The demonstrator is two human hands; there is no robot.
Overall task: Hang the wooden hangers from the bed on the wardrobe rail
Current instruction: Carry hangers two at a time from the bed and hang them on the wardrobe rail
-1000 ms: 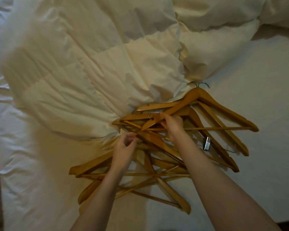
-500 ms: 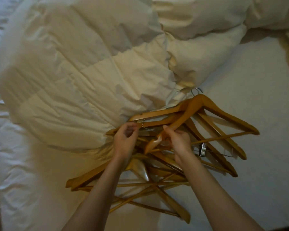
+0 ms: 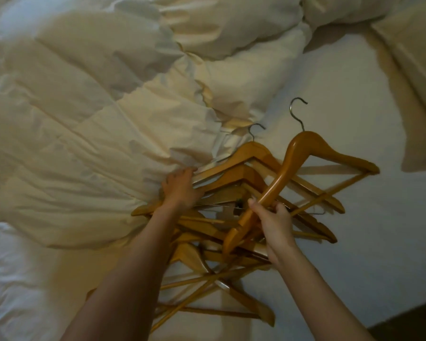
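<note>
Since a second ago one glossy honey-brown wooden hanger (image 3: 303, 153) has swung up off the heap. Its thin grey metal hook (image 3: 296, 112) now stands free over the sheet, and its crossbar slants down to the right. The right hand (image 3: 274, 222) is clenched round the hanger's lower arm. Beneath it the tangled pile of matching wooden hangers (image 3: 250, 153) lies on the flat white bedsheet (image 3: 354, 242). The left hand (image 3: 180, 190) rests on the pile's upper edge; whether it grasps anything I cannot tell. The pile sits against the rumpled cream duvet (image 3: 96, 119).
</note>
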